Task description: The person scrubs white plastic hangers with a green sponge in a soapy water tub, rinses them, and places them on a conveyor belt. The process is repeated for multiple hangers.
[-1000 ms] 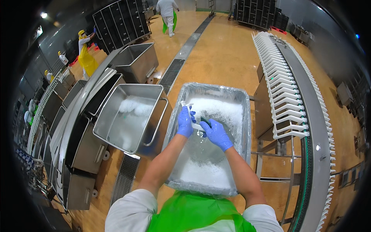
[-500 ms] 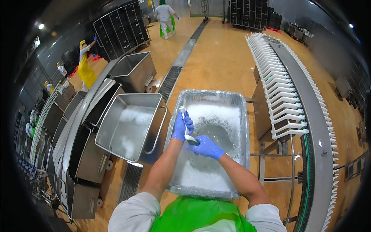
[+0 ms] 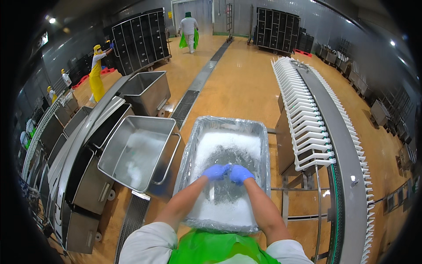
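Note:
Both of my hands wear blue gloves and sit close together over the middle of a plastic-lined tub (image 3: 265,154) of soapy water. My left hand (image 3: 216,171) is closed, its fingertips near those of my right hand (image 3: 240,174). The right fingers are curled closed too. What either hand holds is hidden by the gloves and the water. White foam (image 3: 226,213) covers much of the surface, with a patch of darker, stirred water (image 3: 228,187) around and below my hands.
Left of the tub stands a steel wheeled bin (image 3: 115,152) of cloudy, foamy water. More steel bins (image 3: 151,86) line the left. A conveyor (image 3: 327,114) with white bent arms (image 3: 307,127) runs along the right. A person in a yellow apron (image 3: 96,83) stands beside a tall crate rack (image 3: 140,42).
A white bent bar in my left hand and a dark green scrubber in my right no longer show. My hands have come together lower in the tub. The view has tilted up.

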`<action>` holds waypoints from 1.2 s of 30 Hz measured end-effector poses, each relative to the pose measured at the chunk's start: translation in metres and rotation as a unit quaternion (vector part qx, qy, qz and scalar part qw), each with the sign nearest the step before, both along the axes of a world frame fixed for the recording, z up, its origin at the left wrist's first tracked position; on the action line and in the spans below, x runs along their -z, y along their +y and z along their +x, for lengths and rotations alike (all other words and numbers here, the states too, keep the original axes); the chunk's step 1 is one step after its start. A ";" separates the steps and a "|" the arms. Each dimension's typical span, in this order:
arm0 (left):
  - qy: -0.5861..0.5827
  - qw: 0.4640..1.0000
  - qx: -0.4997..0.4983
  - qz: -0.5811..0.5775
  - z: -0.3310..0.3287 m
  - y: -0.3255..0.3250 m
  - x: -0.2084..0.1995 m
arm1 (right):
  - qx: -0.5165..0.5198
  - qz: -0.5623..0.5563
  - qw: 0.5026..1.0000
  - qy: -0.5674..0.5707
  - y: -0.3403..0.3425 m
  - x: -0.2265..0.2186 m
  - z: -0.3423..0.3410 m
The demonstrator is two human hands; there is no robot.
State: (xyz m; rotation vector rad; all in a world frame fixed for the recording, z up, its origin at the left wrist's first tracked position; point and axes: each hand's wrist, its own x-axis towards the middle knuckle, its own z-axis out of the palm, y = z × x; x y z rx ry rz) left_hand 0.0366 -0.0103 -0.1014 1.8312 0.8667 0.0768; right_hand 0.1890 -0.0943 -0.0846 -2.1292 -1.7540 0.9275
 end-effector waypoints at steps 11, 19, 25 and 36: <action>-0.452 0.756 -0.354 -0.314 0.004 0.013 -0.035 | -0.032 0.151 0.860 0.487 -0.012 -0.085 -0.076; -0.372 0.889 -0.265 0.021 0.021 -0.004 -0.034 | 0.067 0.166 0.772 0.610 0.002 -0.078 -0.064; -0.251 0.913 -0.304 -0.099 0.003 0.003 -0.079 | -0.046 0.126 0.879 0.458 -0.012 -0.079 -0.065; -0.381 0.865 -0.304 -0.122 0.014 -0.005 -0.070 | -0.018 0.066 0.925 0.373 -0.010 -0.100 -0.037</action>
